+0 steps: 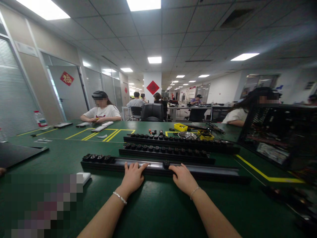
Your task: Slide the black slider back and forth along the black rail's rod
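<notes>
A long black rail with a silvery channel lies across the green table in front of me. Several black clips sit at its left end, and one single black clip sits near the middle. My left hand rests on the rail's near edge with fingers stretched out flat. My right hand lies beside it, its fingertips touching the rail just below the single clip; the fingers are partly curled and I cannot see whether they pinch anything. Two more rails filled with black clips lie behind.
A yellow tray and small parts sit farther back. An open black computer case stands at the right. A white object lies at my left. People sit at the table's far side. Yellow tape lines mark the green surface.
</notes>
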`<state>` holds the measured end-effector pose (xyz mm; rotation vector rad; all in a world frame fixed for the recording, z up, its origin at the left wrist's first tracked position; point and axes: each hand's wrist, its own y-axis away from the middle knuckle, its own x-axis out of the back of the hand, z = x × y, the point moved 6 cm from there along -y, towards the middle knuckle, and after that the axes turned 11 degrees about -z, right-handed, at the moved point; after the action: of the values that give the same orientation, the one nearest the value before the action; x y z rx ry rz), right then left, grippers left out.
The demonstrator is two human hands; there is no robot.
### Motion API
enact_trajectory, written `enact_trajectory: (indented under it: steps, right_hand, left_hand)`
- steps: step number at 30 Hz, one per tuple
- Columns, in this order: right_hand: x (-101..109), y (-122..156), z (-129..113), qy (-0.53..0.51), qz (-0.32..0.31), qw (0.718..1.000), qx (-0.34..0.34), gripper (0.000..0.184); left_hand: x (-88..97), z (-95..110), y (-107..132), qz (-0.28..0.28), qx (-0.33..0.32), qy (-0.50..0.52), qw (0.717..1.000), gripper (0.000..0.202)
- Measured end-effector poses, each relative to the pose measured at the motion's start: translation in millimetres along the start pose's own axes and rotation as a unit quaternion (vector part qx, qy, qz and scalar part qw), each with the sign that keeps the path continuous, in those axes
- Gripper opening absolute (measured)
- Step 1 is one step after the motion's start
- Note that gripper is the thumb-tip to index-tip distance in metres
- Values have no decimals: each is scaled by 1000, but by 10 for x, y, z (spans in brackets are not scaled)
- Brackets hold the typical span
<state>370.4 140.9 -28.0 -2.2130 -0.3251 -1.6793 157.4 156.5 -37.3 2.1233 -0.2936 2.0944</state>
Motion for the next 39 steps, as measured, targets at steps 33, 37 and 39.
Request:
enact_trajectory:
  steps: [33,37,39]
  right_hand:
    - [-14,104,86,35,26,999,-26,45]
    - [-16,97,88,34,18,999,-28,44]
    - [-16,96,91,31,17,999,-26,43]
  left_hand:
    - [26,14,40,-2,3,-1,1000,56]
    - [24,12,43,1,3,0,1000,56]
    - [19,9,42,1,2,3,1000,56]
